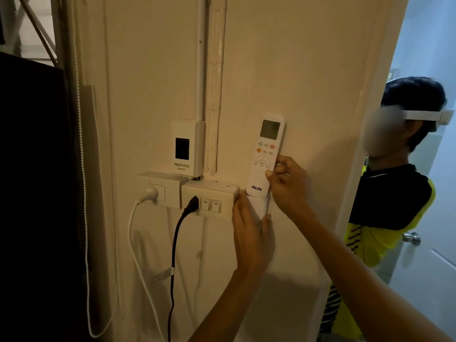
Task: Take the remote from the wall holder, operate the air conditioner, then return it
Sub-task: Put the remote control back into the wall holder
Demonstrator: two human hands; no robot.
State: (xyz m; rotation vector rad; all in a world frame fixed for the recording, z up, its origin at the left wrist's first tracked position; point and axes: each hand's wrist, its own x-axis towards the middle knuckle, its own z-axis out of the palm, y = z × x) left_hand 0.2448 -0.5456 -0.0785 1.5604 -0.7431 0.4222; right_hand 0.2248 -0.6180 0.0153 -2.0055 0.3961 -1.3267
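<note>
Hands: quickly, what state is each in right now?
Left hand: closed, gripping the holder.
Right hand: closed, pinching the remote.

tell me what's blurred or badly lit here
head view: dim warm light on the wall; remote sharp, AUX readable; dark panel at left shows no detail; doorway at right cooler, brighter; bystander partly blurred out.

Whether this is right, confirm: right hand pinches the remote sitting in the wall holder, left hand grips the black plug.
Wrong on the left hand: the head view shows it holding the wall holder, not the black plug. The right hand does pinch the remote.
</note>
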